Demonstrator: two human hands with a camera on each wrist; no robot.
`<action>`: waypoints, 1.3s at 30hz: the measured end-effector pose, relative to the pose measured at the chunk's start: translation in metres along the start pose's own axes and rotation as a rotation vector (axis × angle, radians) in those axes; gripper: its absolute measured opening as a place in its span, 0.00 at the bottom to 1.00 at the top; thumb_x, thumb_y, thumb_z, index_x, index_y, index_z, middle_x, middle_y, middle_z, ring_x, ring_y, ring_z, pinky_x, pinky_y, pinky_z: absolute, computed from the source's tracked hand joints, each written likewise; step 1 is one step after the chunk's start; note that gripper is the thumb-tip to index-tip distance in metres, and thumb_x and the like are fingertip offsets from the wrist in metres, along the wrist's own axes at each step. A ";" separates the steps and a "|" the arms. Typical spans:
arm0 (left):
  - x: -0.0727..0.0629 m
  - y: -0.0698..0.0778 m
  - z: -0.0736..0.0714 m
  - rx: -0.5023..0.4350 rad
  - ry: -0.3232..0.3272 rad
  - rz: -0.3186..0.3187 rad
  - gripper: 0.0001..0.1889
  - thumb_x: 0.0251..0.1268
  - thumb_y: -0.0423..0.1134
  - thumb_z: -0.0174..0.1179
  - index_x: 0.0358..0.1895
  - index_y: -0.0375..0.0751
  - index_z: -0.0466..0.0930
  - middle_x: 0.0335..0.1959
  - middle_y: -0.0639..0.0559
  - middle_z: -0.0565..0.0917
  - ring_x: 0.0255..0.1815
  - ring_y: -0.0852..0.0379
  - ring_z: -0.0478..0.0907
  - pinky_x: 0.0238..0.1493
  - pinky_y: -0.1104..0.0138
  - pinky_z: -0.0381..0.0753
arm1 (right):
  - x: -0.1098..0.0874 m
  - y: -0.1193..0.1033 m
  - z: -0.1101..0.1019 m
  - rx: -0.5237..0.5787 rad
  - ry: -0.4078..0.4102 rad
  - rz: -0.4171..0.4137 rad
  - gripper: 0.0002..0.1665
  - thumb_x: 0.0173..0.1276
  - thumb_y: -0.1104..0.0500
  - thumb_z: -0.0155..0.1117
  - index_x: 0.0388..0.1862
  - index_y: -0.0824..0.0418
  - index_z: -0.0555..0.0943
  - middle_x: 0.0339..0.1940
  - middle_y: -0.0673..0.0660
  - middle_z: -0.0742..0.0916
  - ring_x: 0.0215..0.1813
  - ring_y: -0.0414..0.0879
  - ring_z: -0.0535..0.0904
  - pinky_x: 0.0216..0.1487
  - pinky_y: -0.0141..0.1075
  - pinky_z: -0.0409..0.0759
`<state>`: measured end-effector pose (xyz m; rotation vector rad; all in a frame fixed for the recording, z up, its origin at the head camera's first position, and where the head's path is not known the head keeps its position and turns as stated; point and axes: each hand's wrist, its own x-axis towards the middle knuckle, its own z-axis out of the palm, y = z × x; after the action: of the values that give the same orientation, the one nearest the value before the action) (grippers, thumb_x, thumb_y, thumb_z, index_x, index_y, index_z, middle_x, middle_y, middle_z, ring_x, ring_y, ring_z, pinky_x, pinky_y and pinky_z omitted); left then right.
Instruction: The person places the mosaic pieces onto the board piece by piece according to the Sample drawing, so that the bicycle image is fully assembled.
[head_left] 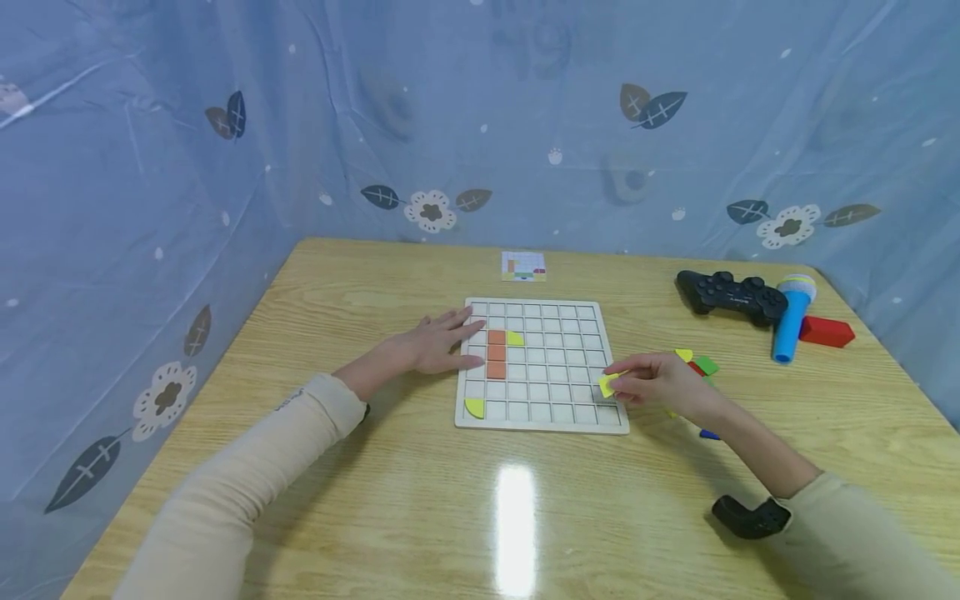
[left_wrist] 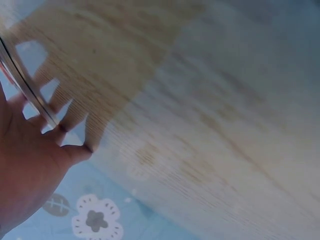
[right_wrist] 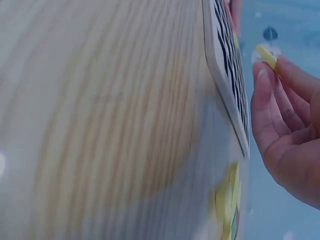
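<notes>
A white gridded board (head_left: 540,392) lies on the wooden table. Three orange squares (head_left: 497,352) form a column on its left part, with a yellow quarter-round piece (head_left: 516,338) beside the top one. Another yellow quarter-round piece (head_left: 475,407) sits in the lower left corner cell. My left hand (head_left: 435,343) rests at the board's left edge, fingers spread; the left wrist view shows the thumb apart from the fingers. Over the board's right edge, my right hand (head_left: 660,385) pinches a small yellow piece (right_wrist: 267,57) between thumb and fingertips. Its full outline is partly hidden by the fingers.
Loose pieces, among them a green one (head_left: 707,365) and a blue one (head_left: 709,434), lie right of the board, partly behind my right hand. A printed pattern card (head_left: 523,267) lies behind the board. Far right are a black game controller (head_left: 731,296), a blue toy microphone (head_left: 789,329) and a red block (head_left: 827,332).
</notes>
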<state>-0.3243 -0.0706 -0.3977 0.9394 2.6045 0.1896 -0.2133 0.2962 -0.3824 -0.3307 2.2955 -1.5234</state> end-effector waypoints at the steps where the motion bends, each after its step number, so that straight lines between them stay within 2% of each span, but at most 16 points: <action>1: 0.000 0.000 0.000 0.000 0.000 0.000 0.41 0.68 0.69 0.38 0.77 0.57 0.37 0.77 0.51 0.32 0.76 0.47 0.31 0.70 0.45 0.35 | 0.003 -0.002 0.004 0.006 0.007 0.010 0.23 0.68 0.60 0.63 0.56 0.75 0.75 0.39 0.62 0.86 0.38 0.49 0.83 0.42 0.40 0.82; 5: -0.001 0.002 -0.001 -0.003 -0.005 -0.005 0.41 0.68 0.69 0.38 0.77 0.58 0.37 0.77 0.52 0.32 0.76 0.48 0.31 0.70 0.46 0.35 | 0.013 -0.008 0.019 0.008 0.028 0.061 0.23 0.65 0.58 0.67 0.54 0.72 0.78 0.37 0.60 0.87 0.37 0.47 0.83 0.40 0.37 0.82; 14: -0.002 0.004 -0.002 -0.001 -0.006 -0.009 0.40 0.69 0.68 0.38 0.77 0.57 0.37 0.77 0.51 0.32 0.76 0.47 0.32 0.70 0.46 0.34 | 0.035 -0.020 0.052 0.083 -0.012 0.113 0.19 0.68 0.61 0.63 0.53 0.72 0.80 0.33 0.60 0.88 0.35 0.47 0.85 0.39 0.38 0.83; 21: -0.001 0.004 -0.001 0.011 -0.004 -0.015 0.40 0.68 0.69 0.38 0.77 0.58 0.37 0.77 0.51 0.32 0.76 0.47 0.32 0.70 0.47 0.35 | 0.047 -0.026 0.075 0.093 -0.051 0.128 0.16 0.66 0.62 0.65 0.49 0.70 0.82 0.33 0.61 0.88 0.34 0.48 0.85 0.36 0.38 0.83; 29: -0.001 0.005 -0.002 0.015 -0.005 -0.028 0.40 0.68 0.69 0.38 0.77 0.58 0.38 0.77 0.51 0.33 0.76 0.47 0.32 0.70 0.47 0.35 | 0.057 -0.035 0.099 0.051 -0.030 0.141 0.12 0.64 0.61 0.67 0.44 0.67 0.84 0.31 0.59 0.87 0.32 0.48 0.85 0.35 0.37 0.83; 39: -0.002 0.005 -0.002 0.015 -0.003 -0.039 0.41 0.67 0.70 0.37 0.77 0.58 0.38 0.77 0.52 0.32 0.76 0.47 0.32 0.71 0.48 0.34 | 0.064 -0.041 0.117 0.033 -0.011 0.127 0.10 0.64 0.63 0.67 0.41 0.67 0.85 0.31 0.58 0.88 0.31 0.46 0.84 0.34 0.37 0.83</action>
<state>-0.3206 -0.0681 -0.3944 0.8924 2.6228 0.1587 -0.2225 0.1578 -0.3968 -0.1802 2.2348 -1.4907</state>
